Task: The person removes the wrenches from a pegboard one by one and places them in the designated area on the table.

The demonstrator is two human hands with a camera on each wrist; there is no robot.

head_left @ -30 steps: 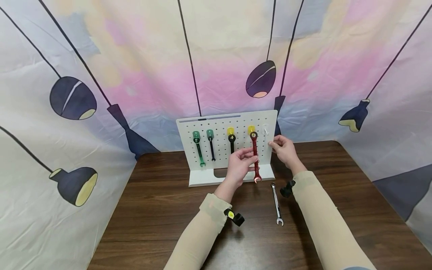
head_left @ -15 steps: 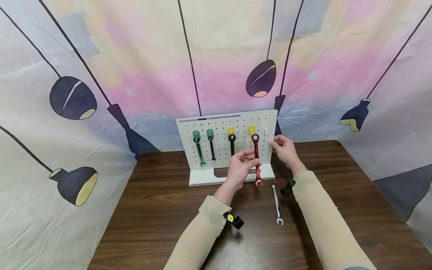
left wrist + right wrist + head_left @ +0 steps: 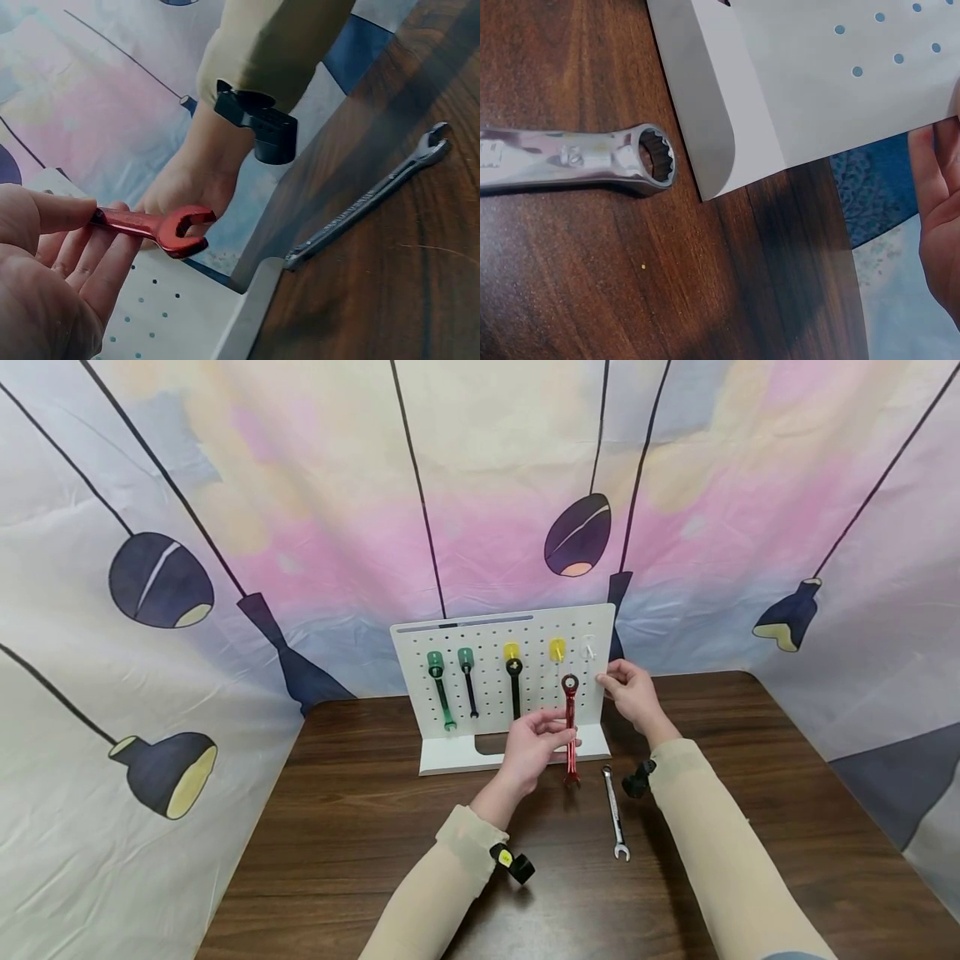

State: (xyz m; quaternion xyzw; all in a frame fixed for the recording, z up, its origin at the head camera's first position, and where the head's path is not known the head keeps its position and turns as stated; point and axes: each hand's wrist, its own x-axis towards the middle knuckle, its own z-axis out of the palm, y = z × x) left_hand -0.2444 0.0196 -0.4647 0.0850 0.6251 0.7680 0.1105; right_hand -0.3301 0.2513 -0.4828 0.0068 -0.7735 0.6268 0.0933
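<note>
My left hand [image 3: 531,745] pinches a red combination wrench [image 3: 571,714] between thumb and fingers, upright in front of a white pegboard [image 3: 487,627]. The ring end is up, apart from the yellow hook [image 3: 557,649] behind it. In the left wrist view the red wrench's open end [image 3: 180,231] points away from the palm. My right hand [image 3: 630,692] holds the pegboard's right edge with thumb and fingers. Below the board a silver combination wrench [image 3: 616,814] lies on the table, its ring end [image 3: 656,160] close to the board's base.
A green wrench [image 3: 442,697], a dark blue wrench [image 3: 470,687] and a black wrench [image 3: 515,689] hang on hooks on the board. A clear hook [image 3: 588,647] at the right bears nothing. Behind the wooden table [image 3: 360,843] hangs a printed cloth [image 3: 315,527].
The red wrench has come off its yellow hook and moved down and toward me with my left hand. My right hand stays at the board's edge.
</note>
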